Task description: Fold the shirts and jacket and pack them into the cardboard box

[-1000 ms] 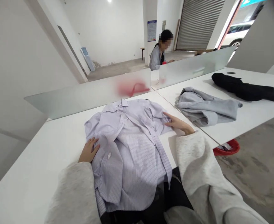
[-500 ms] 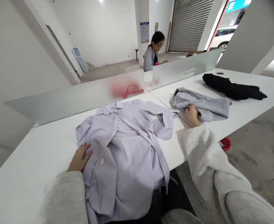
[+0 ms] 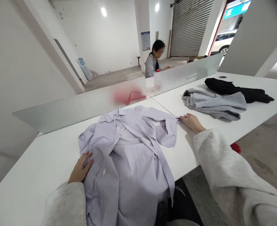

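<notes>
the soft, light striped shirt is spread on the white table, under the flat, open left hand; the open right hand is rested just beside its cuff, which could be pinched easily; nothing is gripped.

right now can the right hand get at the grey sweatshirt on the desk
Probably yes. The right hand lies on the white desktop close to the grey sweatshirt, with only bare desktop between them. The striped shirt lies on the hand's other side, so it looks unobstructed.
</notes>
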Motion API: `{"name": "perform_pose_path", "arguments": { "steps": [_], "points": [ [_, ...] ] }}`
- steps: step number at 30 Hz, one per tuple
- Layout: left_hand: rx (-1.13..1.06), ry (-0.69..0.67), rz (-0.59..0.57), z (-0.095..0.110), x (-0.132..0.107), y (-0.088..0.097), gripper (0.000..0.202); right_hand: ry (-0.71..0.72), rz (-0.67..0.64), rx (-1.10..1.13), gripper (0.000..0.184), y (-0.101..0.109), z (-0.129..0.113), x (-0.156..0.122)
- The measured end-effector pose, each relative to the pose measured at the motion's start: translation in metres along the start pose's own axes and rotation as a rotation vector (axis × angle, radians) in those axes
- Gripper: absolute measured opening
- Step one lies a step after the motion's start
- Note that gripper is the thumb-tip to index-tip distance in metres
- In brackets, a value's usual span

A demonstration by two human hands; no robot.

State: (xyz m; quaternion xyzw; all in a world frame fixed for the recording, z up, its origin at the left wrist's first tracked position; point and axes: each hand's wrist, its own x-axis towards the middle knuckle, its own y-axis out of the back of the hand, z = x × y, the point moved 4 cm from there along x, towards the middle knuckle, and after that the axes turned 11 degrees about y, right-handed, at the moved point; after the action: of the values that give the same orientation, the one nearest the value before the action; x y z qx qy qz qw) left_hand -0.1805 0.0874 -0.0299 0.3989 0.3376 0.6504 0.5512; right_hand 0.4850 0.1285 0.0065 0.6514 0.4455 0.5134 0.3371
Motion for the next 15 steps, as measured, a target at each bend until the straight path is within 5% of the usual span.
{"name": "perform_pose_path", "arguments": {
  "steps": [3, 8, 10, 12, 15],
  "points": [
    [0.014, -0.006, 0.016, -0.001, 0.002, -0.001, 0.055, -0.017, -0.096, 0.264, 0.036, -0.006, -0.028, -0.017],
    [0.018, 0.018, -0.009, -0.001, 0.002, -0.003, 0.059, -0.113, -0.038, 1.190, 0.042, -0.009, -0.093, -0.041],
    [0.017, 0.016, -0.001, 0.000, 0.002, -0.003, 0.058, -0.100, -0.155, 1.367, 0.040, -0.013, -0.116, -0.048],
    [0.022, 0.006, 0.010, 0.001, 0.003, -0.004, 0.056, -0.033, -0.302, 1.249, 0.037, -0.012, -0.127, -0.050],
    [0.045, 0.004, -0.001, 0.001, 0.003, -0.006, 0.053, 0.089, -0.362, 0.677, 0.024, 0.011, -0.116, -0.039]
  ]
}}
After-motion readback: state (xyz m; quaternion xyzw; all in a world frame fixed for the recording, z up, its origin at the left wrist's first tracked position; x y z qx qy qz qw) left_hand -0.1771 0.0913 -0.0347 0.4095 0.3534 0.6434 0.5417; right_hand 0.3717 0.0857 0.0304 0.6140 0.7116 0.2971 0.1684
